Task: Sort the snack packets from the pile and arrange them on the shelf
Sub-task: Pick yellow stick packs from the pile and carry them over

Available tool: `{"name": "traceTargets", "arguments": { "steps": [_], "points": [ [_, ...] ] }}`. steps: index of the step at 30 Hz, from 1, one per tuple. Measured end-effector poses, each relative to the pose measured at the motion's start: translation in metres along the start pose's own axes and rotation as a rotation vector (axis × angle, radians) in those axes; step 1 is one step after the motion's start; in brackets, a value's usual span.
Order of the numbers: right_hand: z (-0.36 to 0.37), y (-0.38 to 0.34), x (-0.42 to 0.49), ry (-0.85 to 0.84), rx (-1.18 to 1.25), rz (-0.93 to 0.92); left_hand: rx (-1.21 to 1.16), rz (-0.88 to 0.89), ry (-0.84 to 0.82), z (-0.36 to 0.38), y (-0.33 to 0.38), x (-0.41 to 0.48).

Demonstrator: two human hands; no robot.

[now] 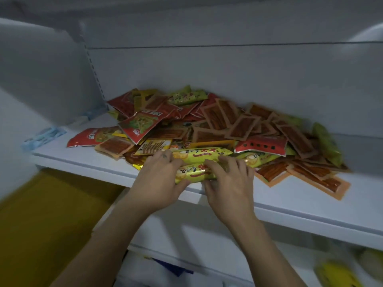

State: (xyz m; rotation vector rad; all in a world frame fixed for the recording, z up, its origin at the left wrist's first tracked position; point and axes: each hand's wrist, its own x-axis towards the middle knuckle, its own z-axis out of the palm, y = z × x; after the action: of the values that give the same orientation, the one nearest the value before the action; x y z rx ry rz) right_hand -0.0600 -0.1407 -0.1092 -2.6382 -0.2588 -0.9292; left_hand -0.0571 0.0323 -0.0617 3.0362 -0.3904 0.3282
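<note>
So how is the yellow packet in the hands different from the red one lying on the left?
The yellow packet is long and puffy; the red packet is flat and wide. The left hand and right hand grip the yellow packet; no hand touches the red packet. Both are printed snack packets.

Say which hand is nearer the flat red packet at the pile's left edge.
Left: the left hand is right of the flat red packet; the right hand farther right.

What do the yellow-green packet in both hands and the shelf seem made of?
Yellow-green packet: glossy plastic film, probably; highlights and wrinkles show between the left hand and right hand. Shelf: smooth white, likely painted metal; thin flat edge, soft sheen.
</note>
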Motion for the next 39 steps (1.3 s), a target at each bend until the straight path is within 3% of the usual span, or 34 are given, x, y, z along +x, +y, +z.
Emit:
{"name": "traceTargets", "arguments": {
  "steps": [4,8,12,16,20,24,32,39],
  "points": [
    [-0.002,-0.022,-0.017,0.062,-0.001,0.232,-0.069,0.157,0.022,0.000,-0.009,0.000],
    [-0.013,-0.048,-0.025,0.024,0.274,0.521,-0.251,0.246,0.066,0.000,-0.018,-0.001],
    [-0.021,-0.074,-0.026,0.059,0.549,0.663,-0.481,0.263,0.133,-0.003,-0.021,-0.004],
    [-0.018,-0.085,-0.011,0.083,0.641,0.695,-0.548,0.312,0.082,-0.003,-0.014,-0.008],
    [-0.034,-0.066,-0.003,0.184,0.639,0.740,-0.343,0.427,0.013,-0.006,-0.024,0.001],
    [-0.048,-0.051,-0.010,0.237,0.615,0.765,-0.237,0.322,0.100,-0.003,-0.025,0.021],
    [-0.052,-0.037,-0.030,0.156,0.708,0.744,-0.061,0.050,0.029,0.005,-0.012,0.027],
    [-0.056,-0.025,-0.034,0.106,0.817,0.747,-0.204,0.043,-0.131,-0.012,-0.009,0.015]
  ]
}}
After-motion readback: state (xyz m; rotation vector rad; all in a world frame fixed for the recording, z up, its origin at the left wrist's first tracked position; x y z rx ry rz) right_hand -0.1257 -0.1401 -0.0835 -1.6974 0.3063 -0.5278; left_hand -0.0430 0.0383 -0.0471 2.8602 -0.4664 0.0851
